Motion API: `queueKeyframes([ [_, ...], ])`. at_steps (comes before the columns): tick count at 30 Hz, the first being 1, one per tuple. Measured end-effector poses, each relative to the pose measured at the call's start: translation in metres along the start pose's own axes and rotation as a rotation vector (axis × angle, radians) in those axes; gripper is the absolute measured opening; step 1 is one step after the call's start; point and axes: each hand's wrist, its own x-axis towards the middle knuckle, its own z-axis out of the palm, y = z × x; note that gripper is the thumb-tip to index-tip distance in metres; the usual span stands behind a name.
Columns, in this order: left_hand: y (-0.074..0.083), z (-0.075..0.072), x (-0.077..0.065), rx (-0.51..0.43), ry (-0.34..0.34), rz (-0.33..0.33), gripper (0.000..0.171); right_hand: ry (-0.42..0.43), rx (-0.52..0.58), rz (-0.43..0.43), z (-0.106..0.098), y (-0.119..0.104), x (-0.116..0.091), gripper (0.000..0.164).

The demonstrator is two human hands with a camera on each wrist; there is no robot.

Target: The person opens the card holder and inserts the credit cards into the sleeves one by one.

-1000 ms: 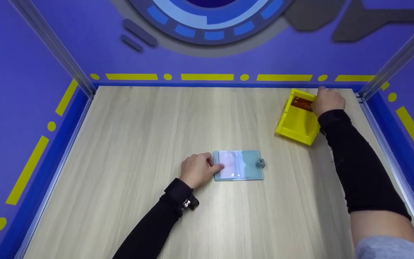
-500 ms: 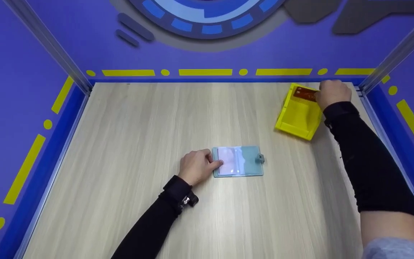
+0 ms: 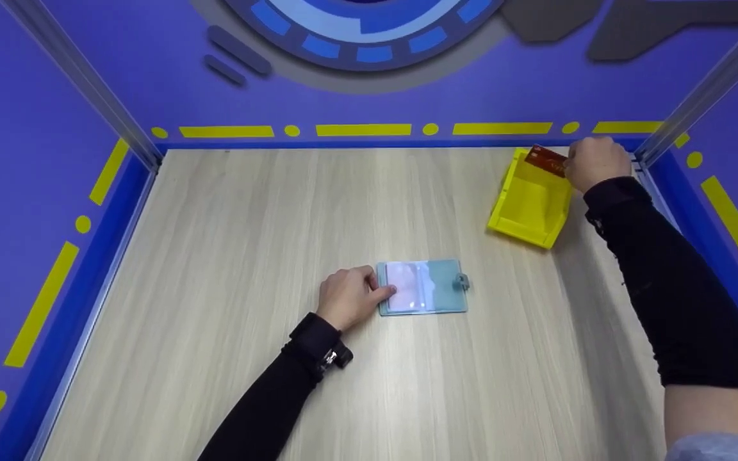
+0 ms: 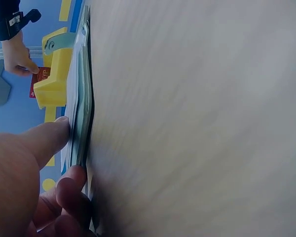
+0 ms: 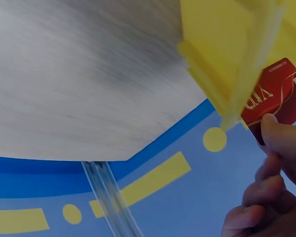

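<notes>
A light teal card holder (image 3: pixel 447 291) lies spread open on the table, with clear sleeves, a pale pinkish one on its left half and a snap tab at its right edge. My left hand (image 3: pixel 347 297) pinches its left edge, thumb on top; in the left wrist view the thumb (image 4: pixel 49 138) presses the upper face and curled fingers meet the edge. At the back right, my right hand (image 3: pixel 599 161) pinches a dark red card (image 3: pixel 545 160) with gold lettering at the rear rim of a yellow bin (image 3: pixel 529 205). The right wrist view shows the thumb on the card's (image 5: pixel 276 94) face.
The pale wooden table (image 3: pixel 266 224) is bounded by blue-purple panels (image 3: pixel 369 105) at the back and both sides, with metal posts (image 3: pixel 705 89) in the corners. The bin stands near the back right corner.
My right hand has drawn the red card up from inside the bin to above its rear rim, moving slightly right. The left hand and card holder have stayed put; the head view shifted slightly.
</notes>
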Motion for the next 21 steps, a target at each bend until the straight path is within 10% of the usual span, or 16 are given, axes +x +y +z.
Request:
queueKeyframes([
  [21,0.0,0.002,0.0,-0.002,0.004,0.002,0.041,0.022,0.21,-0.053,-0.04,-0.04,-0.036,0.032],
])
